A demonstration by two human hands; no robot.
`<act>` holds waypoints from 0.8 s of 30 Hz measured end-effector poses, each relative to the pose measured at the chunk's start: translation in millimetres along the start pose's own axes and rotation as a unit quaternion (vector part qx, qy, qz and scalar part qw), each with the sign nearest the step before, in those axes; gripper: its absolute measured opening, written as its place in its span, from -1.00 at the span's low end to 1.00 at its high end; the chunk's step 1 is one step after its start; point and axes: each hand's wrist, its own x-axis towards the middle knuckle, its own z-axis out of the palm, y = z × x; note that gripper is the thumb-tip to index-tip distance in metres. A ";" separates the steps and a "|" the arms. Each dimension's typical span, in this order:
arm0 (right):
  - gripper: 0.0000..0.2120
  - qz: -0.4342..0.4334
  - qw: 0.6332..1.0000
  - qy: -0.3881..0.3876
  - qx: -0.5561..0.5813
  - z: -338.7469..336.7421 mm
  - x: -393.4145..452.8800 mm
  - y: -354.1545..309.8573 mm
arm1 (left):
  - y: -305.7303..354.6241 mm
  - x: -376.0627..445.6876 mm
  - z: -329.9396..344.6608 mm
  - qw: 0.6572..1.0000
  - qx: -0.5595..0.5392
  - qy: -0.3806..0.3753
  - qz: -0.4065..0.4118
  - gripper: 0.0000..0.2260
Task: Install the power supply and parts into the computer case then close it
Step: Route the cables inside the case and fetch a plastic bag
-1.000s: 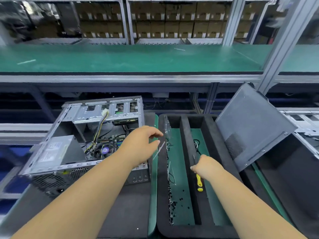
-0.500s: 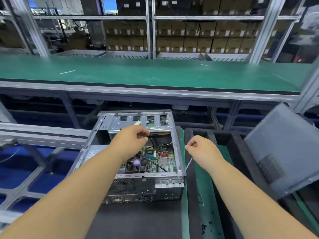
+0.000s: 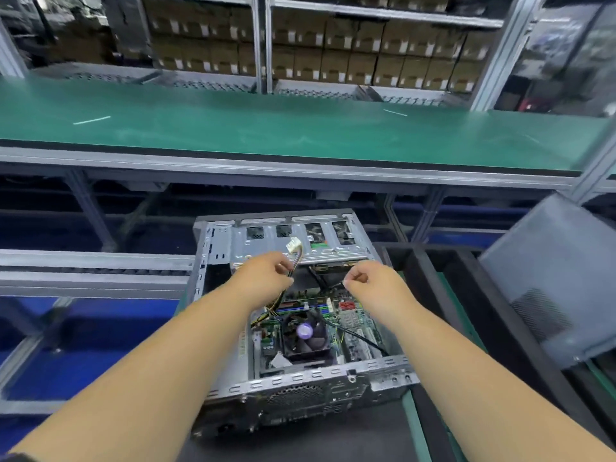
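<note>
Reaching over the open computer case (image 3: 300, 378) on the dark table (image 3: 350, 438), the person works among its loose wiring. On the left, the left hand (image 3: 263, 278) has its fingers curled round a yellow-and-black cable bundle (image 3: 295, 263), whose white connector (image 3: 294, 245) sticks up above the knuckles against the silver drive cage (image 3: 266, 241). Below lie the motherboard (image 3: 346, 315) and the CPU fan (image 3: 305, 331). Further right, the right hand (image 3: 370, 285) is curled, thumb and forefinger seemingly pinching something thin, perhaps a tie or a black wire; what exactly cannot be told. At far right the grey side panel (image 3: 553, 278) leans off the case, so closing is a long way off. The likely trouble from here: a slack cable dropping into the fan blades, or a hard tug straining the connector's wires.
</note>
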 end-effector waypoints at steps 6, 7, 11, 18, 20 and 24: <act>-0.92 0.042 0.998 -0.013 0.039 14.9 7.2 -14.0 | -0.9 9.4 4.8 1.000 -0.022 -0.012 0.004 -0.87; -0.91 0.045 0.998 -0.020 0.044 16.3 9.3 -14.9 | -2.3 9.8 6.3 0.999 -0.031 -0.008 0.003 -0.88; -0.83 0.090 0.980 -0.080 0.157 22.5 20.6 -21.0 | -3.5 7.7 12.5 0.998 -0.063 -0.014 0.016 -0.89; -0.80 0.119 0.962 -0.059 0.238 35.5 33.7 -15.3 | -1.1 5.4 23.8 0.998 -0.006 -0.035 0.057 -0.93; -0.81 0.099 0.982 -0.028 0.156 35.4 36.0 -9.9 | -0.4 5.8 27.2 0.996 0.028 -0.035 0.076 -0.96; -0.80 -0.005 0.997 0.012 -0.080 28.4 35.9 0.2 | 4.1 10.7 33.7 0.991 0.095 -0.049 0.075 -0.91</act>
